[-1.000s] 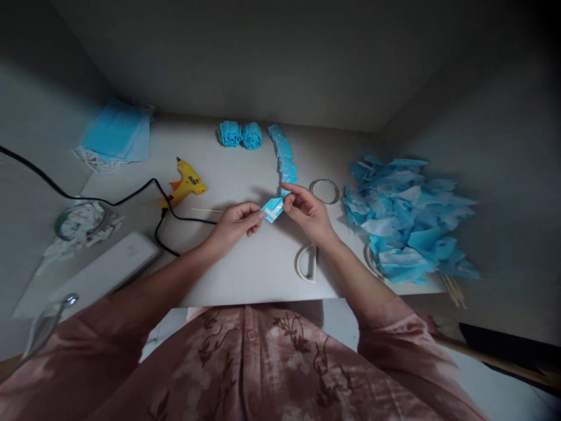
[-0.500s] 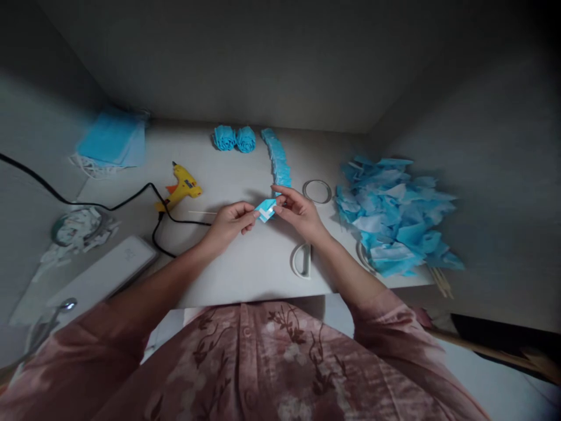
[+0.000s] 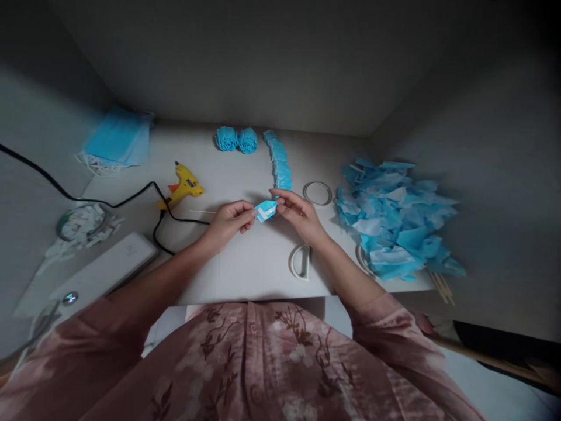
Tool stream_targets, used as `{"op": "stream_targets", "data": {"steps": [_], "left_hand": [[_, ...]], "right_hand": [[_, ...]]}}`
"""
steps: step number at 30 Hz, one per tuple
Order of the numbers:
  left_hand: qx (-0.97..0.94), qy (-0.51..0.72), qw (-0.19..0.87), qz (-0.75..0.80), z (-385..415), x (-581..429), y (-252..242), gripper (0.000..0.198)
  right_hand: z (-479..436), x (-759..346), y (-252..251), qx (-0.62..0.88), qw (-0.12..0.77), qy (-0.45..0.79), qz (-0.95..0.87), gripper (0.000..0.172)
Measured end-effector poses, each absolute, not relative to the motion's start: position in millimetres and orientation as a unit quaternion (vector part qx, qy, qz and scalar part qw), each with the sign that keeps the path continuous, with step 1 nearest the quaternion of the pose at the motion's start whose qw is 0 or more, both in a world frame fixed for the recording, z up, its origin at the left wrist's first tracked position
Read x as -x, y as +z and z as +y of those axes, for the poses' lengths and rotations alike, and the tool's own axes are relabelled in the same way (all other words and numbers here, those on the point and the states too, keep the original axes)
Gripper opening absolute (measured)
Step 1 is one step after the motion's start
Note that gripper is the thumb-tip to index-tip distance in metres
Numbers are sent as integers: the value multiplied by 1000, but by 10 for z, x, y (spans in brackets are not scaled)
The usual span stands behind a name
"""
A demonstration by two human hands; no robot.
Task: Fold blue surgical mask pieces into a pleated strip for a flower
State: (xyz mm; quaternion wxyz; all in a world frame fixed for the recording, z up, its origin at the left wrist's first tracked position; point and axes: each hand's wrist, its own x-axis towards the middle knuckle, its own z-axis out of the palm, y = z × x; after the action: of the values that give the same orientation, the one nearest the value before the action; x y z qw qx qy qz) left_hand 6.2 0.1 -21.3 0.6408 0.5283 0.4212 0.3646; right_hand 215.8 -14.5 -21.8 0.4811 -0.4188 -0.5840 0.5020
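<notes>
A small folded piece of blue fabric (image 3: 266, 209) with white strips on its face is held up over the middle of the white table. My left hand (image 3: 232, 222) pinches its left corner between thumb and curled fingers. At the right end, my right hand (image 3: 300, 215) grips the edge with thumb and fingers, its index finger stretched above. Just beyond the hands lies a pleated blue strip (image 3: 280, 161), its near end partly hidden by my right hand. Two rolled blue fabric roses (image 3: 237, 140) sit side by side at the back.
To the left lie a yellow glue gun (image 3: 184, 182) with a black cable, stacked blue masks (image 3: 117, 139), white scraps (image 3: 83, 225) and a white power strip (image 3: 105, 272). A tape roll (image 3: 318, 193), a half-round white ring (image 3: 300, 262), heaped blue pieces (image 3: 397, 216) and sticks (image 3: 442, 287) are right.
The view has shifted slightly. Between my hands the folded piece has turned a little, and my right fingertips have moved outward to its right edge.
</notes>
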Motion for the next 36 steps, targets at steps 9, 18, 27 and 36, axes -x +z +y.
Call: {"op": "stream_targets", "data": {"steps": [9, 18, 27, 36], "left_hand": [[-546, 337, 654, 400, -17, -50, -238, 29], [-545, 333, 654, 406, -12, -41, -248, 29], [-589, 309, 634, 394, -19, -52, -254, 25], [-602, 316, 620, 392, -38, -76, -187, 25]], "right_hand": [[-148, -2156, -231, 432, 490, 491, -576, 40], [-160, -2167, -215, 448, 472, 486, -584, 37], [-132, -2145, -273, 388, 460, 522, -604, 43], [-148, -2118, -320, 366, 435, 535, -625, 44]]}}
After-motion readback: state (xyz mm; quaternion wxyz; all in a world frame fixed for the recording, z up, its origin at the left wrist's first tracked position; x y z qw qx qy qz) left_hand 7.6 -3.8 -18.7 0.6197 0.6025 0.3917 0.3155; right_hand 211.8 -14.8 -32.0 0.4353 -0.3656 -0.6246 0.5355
